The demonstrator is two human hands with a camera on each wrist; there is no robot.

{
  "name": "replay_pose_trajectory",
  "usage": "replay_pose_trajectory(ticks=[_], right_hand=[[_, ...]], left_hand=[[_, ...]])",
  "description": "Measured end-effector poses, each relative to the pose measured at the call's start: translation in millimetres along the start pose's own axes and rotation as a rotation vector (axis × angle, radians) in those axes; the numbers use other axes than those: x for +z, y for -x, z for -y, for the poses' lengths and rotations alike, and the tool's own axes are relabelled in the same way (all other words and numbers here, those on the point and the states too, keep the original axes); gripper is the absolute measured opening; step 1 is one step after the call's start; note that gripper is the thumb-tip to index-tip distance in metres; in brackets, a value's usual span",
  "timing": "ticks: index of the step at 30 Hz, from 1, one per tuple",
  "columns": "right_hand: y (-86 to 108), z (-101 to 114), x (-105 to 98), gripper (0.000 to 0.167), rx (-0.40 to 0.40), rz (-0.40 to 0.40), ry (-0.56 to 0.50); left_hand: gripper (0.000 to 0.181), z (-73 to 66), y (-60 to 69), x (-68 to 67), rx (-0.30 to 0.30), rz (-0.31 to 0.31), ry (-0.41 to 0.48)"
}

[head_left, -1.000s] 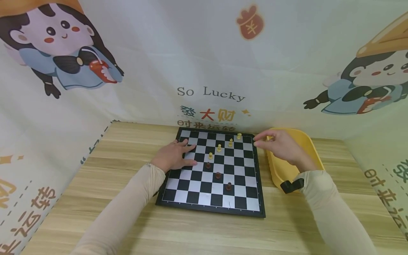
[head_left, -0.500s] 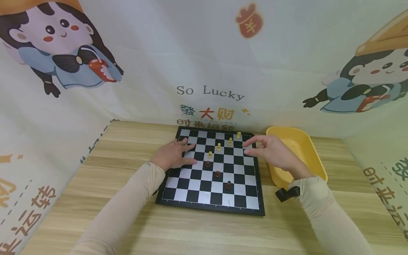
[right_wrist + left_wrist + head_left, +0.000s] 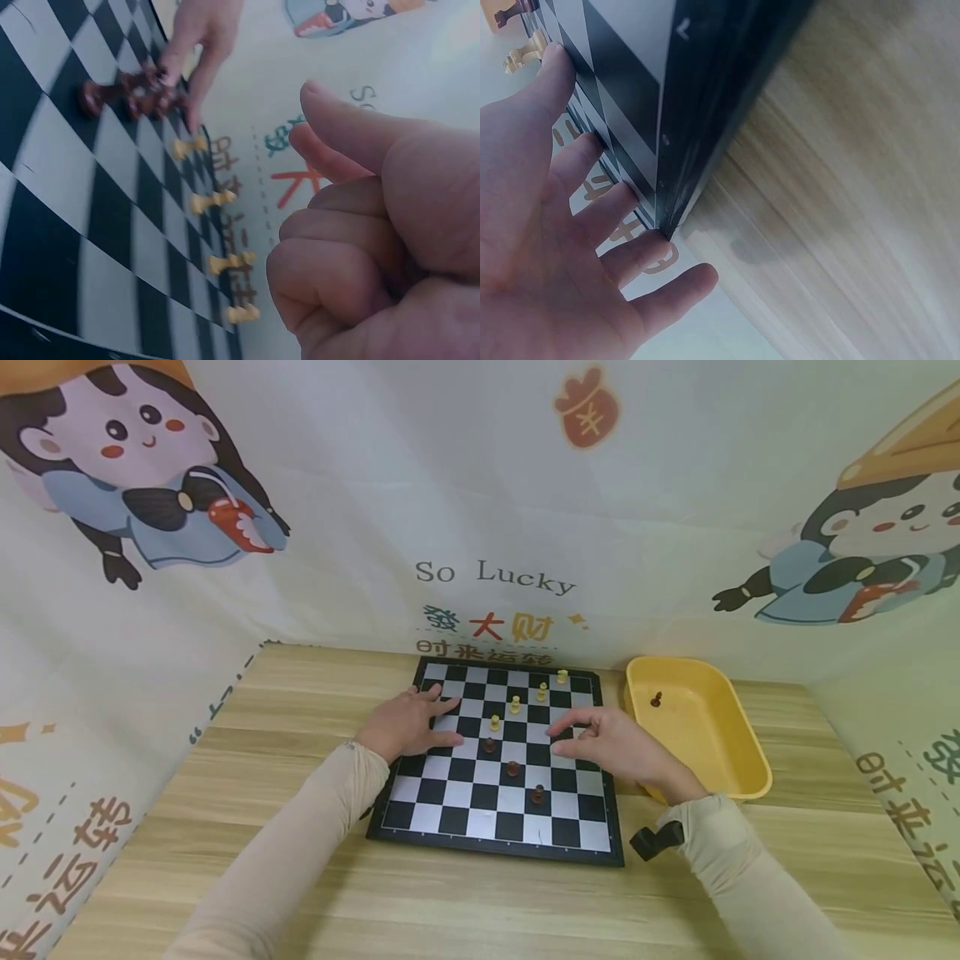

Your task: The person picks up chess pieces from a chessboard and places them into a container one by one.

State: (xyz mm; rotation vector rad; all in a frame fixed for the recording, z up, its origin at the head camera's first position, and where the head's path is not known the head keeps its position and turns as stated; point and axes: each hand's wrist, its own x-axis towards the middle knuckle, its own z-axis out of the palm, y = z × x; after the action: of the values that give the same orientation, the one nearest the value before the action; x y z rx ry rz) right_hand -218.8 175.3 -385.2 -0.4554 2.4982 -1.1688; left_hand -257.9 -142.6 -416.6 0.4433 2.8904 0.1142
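A black-and-white chessboard [image 3: 483,822] lies on the wooden table. The left hand [image 3: 402,725] rests with spread fingers on its left side; in the left wrist view the left hand [image 3: 577,217] has its fingertips at the board. Over the board's right part hovers the right hand [image 3: 618,747], thumb and index finger apart with nothing between them. In the right wrist view the right hand [image 3: 367,217] has its other fingers curled. Several yellow pieces, one a yellow piece [image 3: 515,704], stand in a diagonal line with three dark red pieces, one a red piece [image 3: 537,794].
A yellow tray [image 3: 752,756] stands right of the board, behind the right forearm, with one dark red piece [image 3: 656,699] inside. A printed cloth [image 3: 487,510] hangs behind the table and along its sides.
The right hand has moved left and toward the front, from the tray's edge to over the board. A red piece in the tray has come into view. The left hand has stayed still.
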Motion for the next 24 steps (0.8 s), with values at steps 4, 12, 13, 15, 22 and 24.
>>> replay_pose_trajectory(ticks=[4, 12, 13, 15, 22, 24], right_hand=[[0.0, -4, 12, 0.034, -0.008, 0.026, -0.030], [0.2, -11, 31, 0.028, 0.029, 0.063, -0.053], [0.6, -12, 33, 0.028, 0.025, 0.069, -0.056], [1.6, -14, 36, 0.030, 0.014, 0.076, -0.057], [4.9, -25, 46, 0.035, 0.073, 0.071, -0.124], [5.5, -28, 49, 0.035, 0.086, 0.063, -0.151]], left_hand=[[0.078, -0.3, -0.1, 0.6, -0.002, 0.005, 0.002], [0.078, -0.7, -1.0, 1.0, 0.005, 0.005, -0.004], [0.078, -0.6, -1.0, 1.0, 0.005, 0.007, -0.005], [0.078, -0.3, -1.3, 0.9, 0.003, 0.014, -0.008], [0.079, 0.1, -2.5, 1.0, -0.002, 0.023, -0.004], [0.079, 0.4, -2.4, 1.4, -0.005, 0.024, -0.002]])
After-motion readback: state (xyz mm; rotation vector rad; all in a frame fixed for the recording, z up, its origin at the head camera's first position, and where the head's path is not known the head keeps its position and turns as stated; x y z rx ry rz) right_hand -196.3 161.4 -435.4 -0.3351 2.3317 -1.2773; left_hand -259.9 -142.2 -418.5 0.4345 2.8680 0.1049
